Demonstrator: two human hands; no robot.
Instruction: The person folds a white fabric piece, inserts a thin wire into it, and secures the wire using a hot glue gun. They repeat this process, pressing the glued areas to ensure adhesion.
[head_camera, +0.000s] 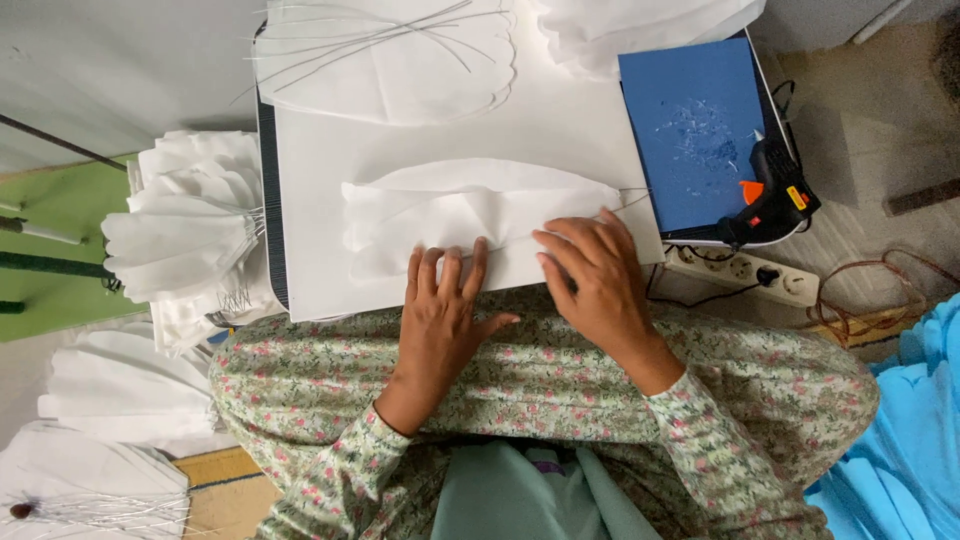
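Note:
A white petal-shaped fabric piece (455, 205) lies across a white board (330, 150) on my lap, with a thin wire sticking out at its right tip. My left hand (440, 310) lies flat on the piece's near edge, fingers spread. To its right, my right hand (595, 275) presses the right end of the same piece with its fingers down. Neither hand grips anything.
More white petals with thin wires (385, 55) lie at the board's far side. A blue mat (695, 125) with glue bits and a black glue gun (770, 200) sit right, above a power strip (745, 270). Finished white petal bundles (185, 235) lie left; blue fabric (910, 430) lies right.

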